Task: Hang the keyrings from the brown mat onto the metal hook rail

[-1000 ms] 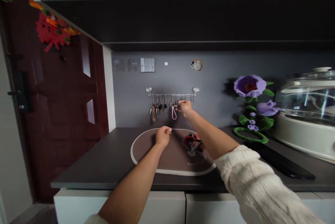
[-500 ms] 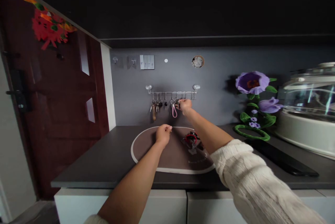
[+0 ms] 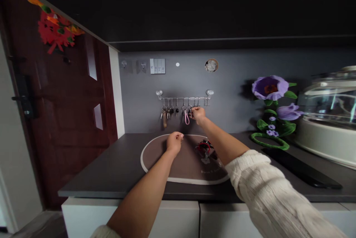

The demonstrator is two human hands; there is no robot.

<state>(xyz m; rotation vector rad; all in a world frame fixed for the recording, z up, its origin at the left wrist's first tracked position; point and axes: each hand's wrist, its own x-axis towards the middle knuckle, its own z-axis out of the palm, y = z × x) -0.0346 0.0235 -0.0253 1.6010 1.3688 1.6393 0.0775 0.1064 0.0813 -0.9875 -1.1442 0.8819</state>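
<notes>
My right hand (image 3: 198, 115) pinches a bunch of keys (image 3: 191, 112) at a hook on the clear hook rail (image 3: 183, 98); the fingers partly cover the keys. Left of it, a pink strap (image 3: 186, 117) hangs with its keys. Farther left on the rail hang more keys (image 3: 168, 113) and a brown strap (image 3: 164, 120). My left hand (image 3: 174, 144) is closed in front of the rail, over the brown mat (image 3: 155, 160); whether its curled fingers hold anything is hidden. On the mat, beside my right forearm, lies a pile of keys (image 3: 204, 146) with a red loop.
Purple artificial flowers (image 3: 271, 88) and a glass-topped white appliance (image 3: 328, 126) stand on the right. A long black object (image 3: 302, 167) lies before them on the dark counter (image 3: 111, 171). A deep shelf (image 3: 194, 15) overhangs the wall; a dark red door (image 3: 72, 119) is at left.
The view has shifted slightly. My right hand stays at the same part of the rail, with small finger movement, and the keys there now hang more plainly. My left hand has hardly moved.
</notes>
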